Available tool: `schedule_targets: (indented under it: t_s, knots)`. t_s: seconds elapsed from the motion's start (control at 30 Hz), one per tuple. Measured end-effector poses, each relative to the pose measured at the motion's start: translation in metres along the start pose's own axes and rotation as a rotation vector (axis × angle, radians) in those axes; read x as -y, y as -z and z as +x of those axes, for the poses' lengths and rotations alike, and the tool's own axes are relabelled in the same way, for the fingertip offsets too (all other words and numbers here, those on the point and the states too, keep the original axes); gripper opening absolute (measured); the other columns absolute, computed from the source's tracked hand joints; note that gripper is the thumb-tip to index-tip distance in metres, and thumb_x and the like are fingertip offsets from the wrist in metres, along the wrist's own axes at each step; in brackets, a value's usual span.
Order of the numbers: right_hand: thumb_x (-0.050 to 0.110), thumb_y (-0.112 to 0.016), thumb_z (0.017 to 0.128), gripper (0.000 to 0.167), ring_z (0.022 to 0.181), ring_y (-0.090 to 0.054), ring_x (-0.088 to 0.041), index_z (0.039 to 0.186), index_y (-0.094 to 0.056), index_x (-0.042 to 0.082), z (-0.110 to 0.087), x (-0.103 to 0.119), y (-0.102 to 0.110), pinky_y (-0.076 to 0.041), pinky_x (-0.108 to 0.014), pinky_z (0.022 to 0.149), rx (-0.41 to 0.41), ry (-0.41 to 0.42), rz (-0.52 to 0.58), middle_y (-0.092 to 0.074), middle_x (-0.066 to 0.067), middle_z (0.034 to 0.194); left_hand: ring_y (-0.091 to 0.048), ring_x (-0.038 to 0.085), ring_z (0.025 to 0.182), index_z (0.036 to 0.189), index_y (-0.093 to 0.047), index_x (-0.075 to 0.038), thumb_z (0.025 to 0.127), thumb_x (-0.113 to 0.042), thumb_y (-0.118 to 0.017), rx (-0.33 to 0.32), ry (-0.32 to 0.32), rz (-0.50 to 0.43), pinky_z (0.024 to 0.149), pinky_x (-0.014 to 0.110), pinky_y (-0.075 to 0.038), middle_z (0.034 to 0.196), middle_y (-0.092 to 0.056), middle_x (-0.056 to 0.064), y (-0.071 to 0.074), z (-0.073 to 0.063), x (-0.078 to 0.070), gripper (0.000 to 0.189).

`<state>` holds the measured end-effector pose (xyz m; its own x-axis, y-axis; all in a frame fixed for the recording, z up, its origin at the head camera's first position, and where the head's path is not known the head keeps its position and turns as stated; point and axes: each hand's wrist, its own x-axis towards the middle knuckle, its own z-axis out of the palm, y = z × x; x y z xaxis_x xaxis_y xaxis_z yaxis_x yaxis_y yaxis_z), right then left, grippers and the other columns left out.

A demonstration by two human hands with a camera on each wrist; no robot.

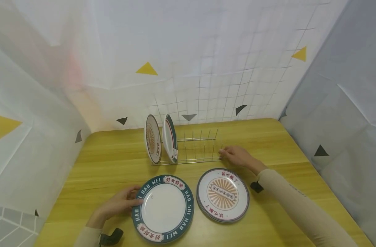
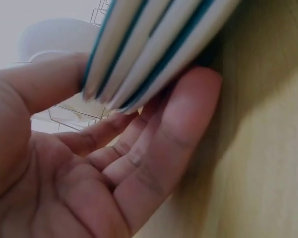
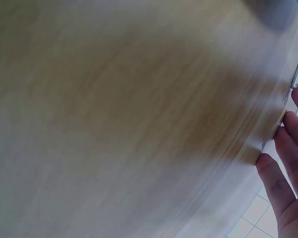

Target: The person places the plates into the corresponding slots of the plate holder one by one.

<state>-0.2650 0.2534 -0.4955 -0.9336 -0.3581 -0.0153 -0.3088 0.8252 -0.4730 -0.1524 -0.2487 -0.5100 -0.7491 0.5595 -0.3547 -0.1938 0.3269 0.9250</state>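
Note:
My left hand point(image 1: 121, 203) grips the left rim of a stack of green-rimmed plates point(image 1: 189, 209), thumb on top and fingers beneath. Several plate edges point(image 2: 154, 54) show between thumb and fingers in the left wrist view. The stack's upper plate has a white centre and lettering round its rim. My right hand point(image 1: 237, 156) holds the right end of a wire dish rack point(image 1: 195, 160) with its fingertips. Two plates stand on edge at the rack's left: a white plate with an orange sunburst point(image 1: 152, 139) and a green-rimmed plate point(image 1: 170, 139).
Right of the green-rimmed stack lies a stack of white plates point(image 1: 223, 195) with a sunburst print and red characters. The wooden table point(image 1: 113, 151) carries everything. White sheeting point(image 1: 188, 92) with yellow and black triangles hangs behind and at both sides.

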Motion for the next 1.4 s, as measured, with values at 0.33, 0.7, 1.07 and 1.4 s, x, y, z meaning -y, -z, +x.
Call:
schedule_targets:
  t_s: [0.33, 0.7, 1.07, 1.4]
  knots:
    - [0.043, -0.041, 0.104, 0.043, 0.093, -0.065, -0.022, 0.1, -0.074, 0.015, 0.0, 0.0, -0.001, -0.053, -0.045, 0.083, -0.004, -0.022, 0.0, -0.072, -0.003, 0.101, -0.067, 0.028, 0.097, 0.146, -0.036, 0.004, 0.098, -0.025, -0.059, -0.019, -0.003, 0.043, 0.074, 0.042, -0.061, 0.127, -0.058, 0.026, 0.0, -0.005, -0.001, 0.06]
    - [0.044, -0.04, 0.105, 0.044, 0.103, -0.065, -0.029, 0.101, -0.074, 0.016, 0.0, 0.002, 0.0, -0.051, -0.05, 0.091, 0.008, -0.029, 0.01, -0.071, -0.006, 0.108, -0.053, 0.017, 0.087, 0.132, -0.055, -0.005, 0.093, -0.022, -0.067, -0.156, -0.16, 0.307, 0.07, 0.025, -0.052, 0.096, -0.055, 0.01, -0.002, -0.007, -0.002, 0.045]
    - [0.042, -0.041, 0.105, 0.044, 0.103, -0.065, -0.031, 0.099, -0.075, 0.015, 0.0, 0.002, -0.001, -0.051, -0.051, 0.092, 0.01, -0.032, 0.001, -0.072, -0.007, 0.108, -0.059, 0.013, 0.094, 0.133, -0.054, -0.001, 0.097, -0.021, -0.06, -0.197, -0.185, 0.336, 0.078, 0.025, -0.055, 0.114, -0.06, 0.013, 0.001, -0.014, -0.004, 0.041]
    - [0.045, -0.039, 0.105, 0.046, 0.106, -0.064, -0.03, 0.106, -0.073, 0.014, 0.0, 0.001, -0.002, -0.051, -0.051, 0.092, 0.008, -0.034, 0.007, -0.071, -0.007, 0.111, -0.068, 0.024, 0.089, 0.141, -0.035, 0.001, 0.103, -0.02, -0.05, -0.124, -0.112, -0.009, 0.071, 0.041, -0.061, 0.118, -0.061, 0.02, 0.018, -0.036, -0.006, 0.046]
